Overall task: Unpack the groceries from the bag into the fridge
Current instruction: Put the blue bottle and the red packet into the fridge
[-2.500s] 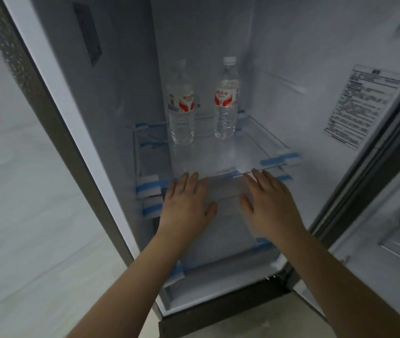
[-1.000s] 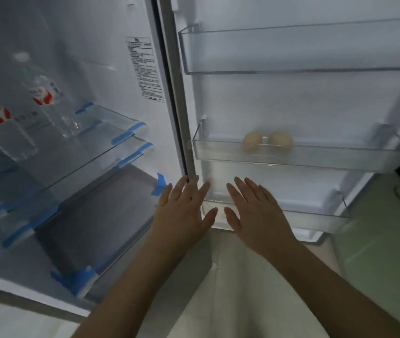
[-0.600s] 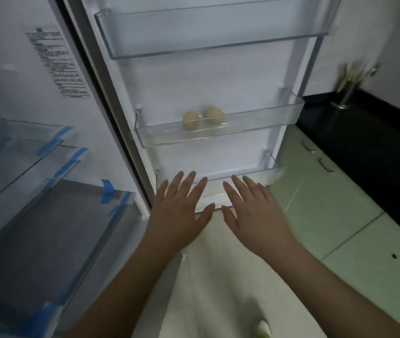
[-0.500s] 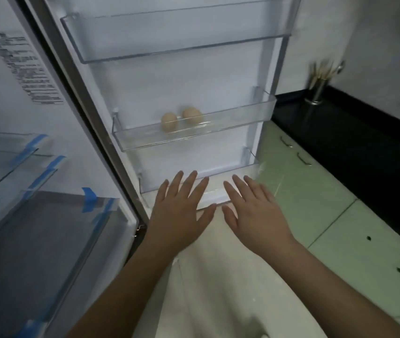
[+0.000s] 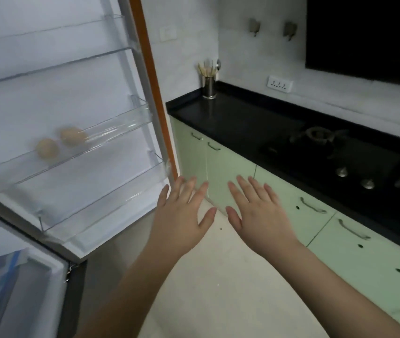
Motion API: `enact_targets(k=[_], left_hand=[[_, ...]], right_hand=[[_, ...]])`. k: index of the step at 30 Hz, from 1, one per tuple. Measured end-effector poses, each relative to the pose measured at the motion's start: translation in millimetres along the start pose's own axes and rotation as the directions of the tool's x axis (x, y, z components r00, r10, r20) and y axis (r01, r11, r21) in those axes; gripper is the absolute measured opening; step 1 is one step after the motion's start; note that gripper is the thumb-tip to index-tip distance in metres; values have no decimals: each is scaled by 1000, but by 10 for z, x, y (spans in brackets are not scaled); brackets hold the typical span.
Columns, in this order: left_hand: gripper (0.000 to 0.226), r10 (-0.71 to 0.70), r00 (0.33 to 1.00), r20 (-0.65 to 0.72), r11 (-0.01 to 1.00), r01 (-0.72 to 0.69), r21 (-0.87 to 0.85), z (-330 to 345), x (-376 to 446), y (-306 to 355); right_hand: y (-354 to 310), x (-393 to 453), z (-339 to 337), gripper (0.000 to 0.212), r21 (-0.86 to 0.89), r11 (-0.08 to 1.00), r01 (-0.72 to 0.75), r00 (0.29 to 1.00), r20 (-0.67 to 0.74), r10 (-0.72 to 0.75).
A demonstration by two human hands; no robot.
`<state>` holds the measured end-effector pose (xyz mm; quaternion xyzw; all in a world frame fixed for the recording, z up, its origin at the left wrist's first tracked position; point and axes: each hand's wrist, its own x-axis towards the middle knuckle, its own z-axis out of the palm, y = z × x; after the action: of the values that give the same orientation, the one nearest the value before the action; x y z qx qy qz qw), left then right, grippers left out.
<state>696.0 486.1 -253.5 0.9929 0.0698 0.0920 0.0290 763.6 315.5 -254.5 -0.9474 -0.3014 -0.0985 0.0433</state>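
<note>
Beside two eggs (image 5: 58, 143) in the door rack (image 5: 111, 129), left hand (image 5: 184, 215) and right hand (image 5: 259, 213) hover spread.

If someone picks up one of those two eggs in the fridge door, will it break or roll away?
The eggs look rounded, so a nudged one would probably roll along the clear door shelf, though its front rim likely stops it. They lie loose and side by side, so they might knock together. Eggshell usually cracks easily, so a gentle grip seems wise.

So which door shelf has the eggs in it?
The middle door shelf: two eggs sit at its left end; the shelves above and below it look empty.
</note>
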Motion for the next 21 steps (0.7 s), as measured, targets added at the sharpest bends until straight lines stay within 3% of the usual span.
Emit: enact_targets(k=[12,21], left_hand=[[70,335,941,53,942,-334,-27,130,184,1738],[70,550,834,37,835,-549,-32,193,305,2725]], right_hand=[[1426,-1159,-229,61,-50,942,-332,943,-9,332],[2060,-1852,-417,61,-74,828,-556,831,-47,554]])
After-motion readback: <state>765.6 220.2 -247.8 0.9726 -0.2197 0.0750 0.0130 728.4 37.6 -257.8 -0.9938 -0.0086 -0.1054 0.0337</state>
